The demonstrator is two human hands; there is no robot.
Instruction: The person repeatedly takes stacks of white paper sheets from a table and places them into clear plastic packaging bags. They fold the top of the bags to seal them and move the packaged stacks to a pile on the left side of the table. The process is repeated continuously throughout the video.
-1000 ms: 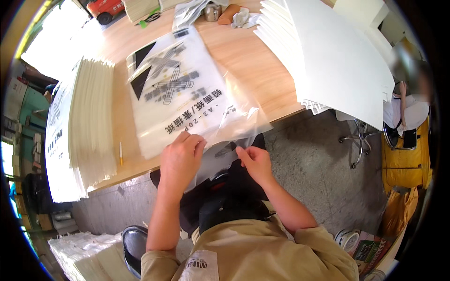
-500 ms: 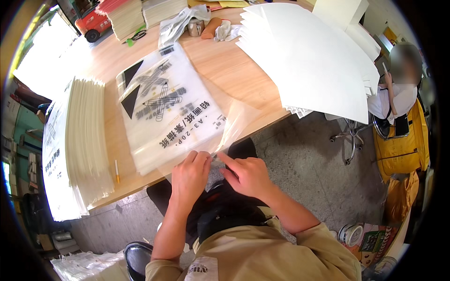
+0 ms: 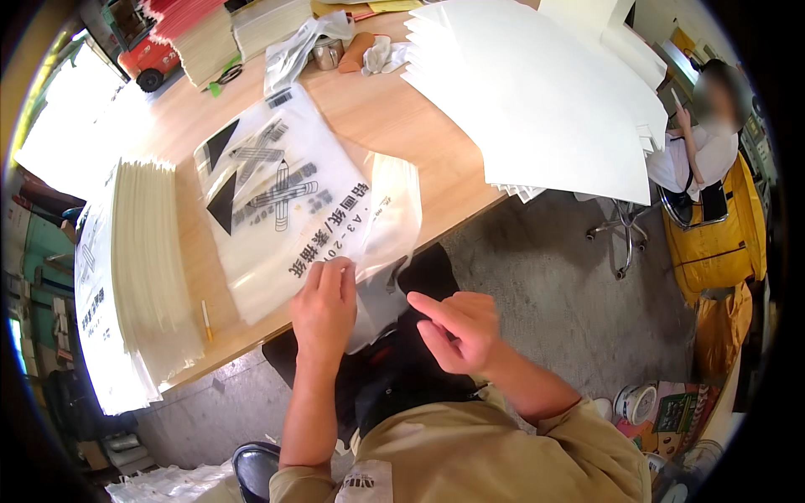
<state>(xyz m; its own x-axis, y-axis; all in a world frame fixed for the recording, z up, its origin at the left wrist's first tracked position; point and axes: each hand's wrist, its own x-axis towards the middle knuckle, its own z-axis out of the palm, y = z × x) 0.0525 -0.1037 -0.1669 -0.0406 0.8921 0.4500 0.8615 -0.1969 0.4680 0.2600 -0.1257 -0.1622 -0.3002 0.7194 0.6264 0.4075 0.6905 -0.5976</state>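
Note:
A stack of clear printed plastic bags (image 3: 268,243) with pencil drawings and black triangles lies on the wooden table in front of me. The near right part of the top bag is lifted into a loose, see-through flap (image 3: 394,201), and some of its film hangs past the table edge. My left hand (image 3: 325,302) is closed on the bag's near edge, thumb and fingers pinched together. Just right of the hanging film is my right hand (image 3: 461,331), holding nothing visible. Its index finger and thumb stand apart while the other fingers curl in.
A tall stack of packed paper (image 3: 147,268) stands at the left, with a cigarette (image 3: 206,320) beside it. Large white sheets (image 3: 537,101) are fanned at the right. Scissors (image 3: 225,77) and a metal cup (image 3: 328,54) sit farther back. A seated person (image 3: 700,151) is beyond the table.
My right hand has moved right and down, away from my left hand and the bag's edge. The bag's near right part has risen and loosened. My left hand keeps its pinch.

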